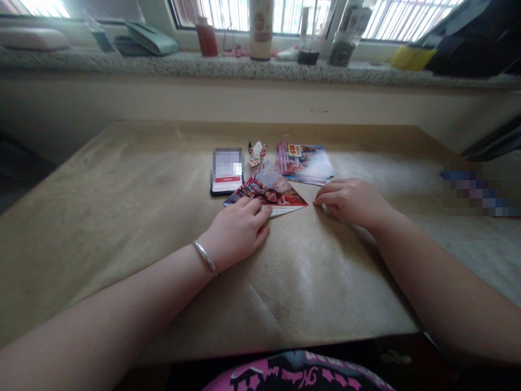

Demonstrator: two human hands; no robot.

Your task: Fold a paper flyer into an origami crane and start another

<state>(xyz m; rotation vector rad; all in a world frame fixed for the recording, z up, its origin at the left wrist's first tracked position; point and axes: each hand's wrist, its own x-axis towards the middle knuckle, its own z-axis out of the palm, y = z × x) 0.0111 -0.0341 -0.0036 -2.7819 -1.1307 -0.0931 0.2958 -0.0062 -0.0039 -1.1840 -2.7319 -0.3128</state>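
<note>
A sheet of glossy printed paper [280, 193], folded into a triangle with a white strip along its lower edge, lies on the table. My left hand [240, 225], with a silver bangle at the wrist, holds it down, bent fingers over its lower left part. Just off the triangle's right corner, my right hand [345, 201] rests with its fingertips drawn together; nothing shows in them. Behind the triangle is a stack of similar printed sheets [305, 163]. A small folded paper piece [257, 153] stands beside the stack. A phone [227, 171] lies left of the triangle.
The table [142, 217] has a shiny tan cover. At the right edge lies a blurred colourful item [480, 190]. Along the granite windowsill [223, 65] stand a red jar [207, 37], a tall bottle [260, 27] and glass containers. A dark bag-like thing [480, 43] sits at its right.
</note>
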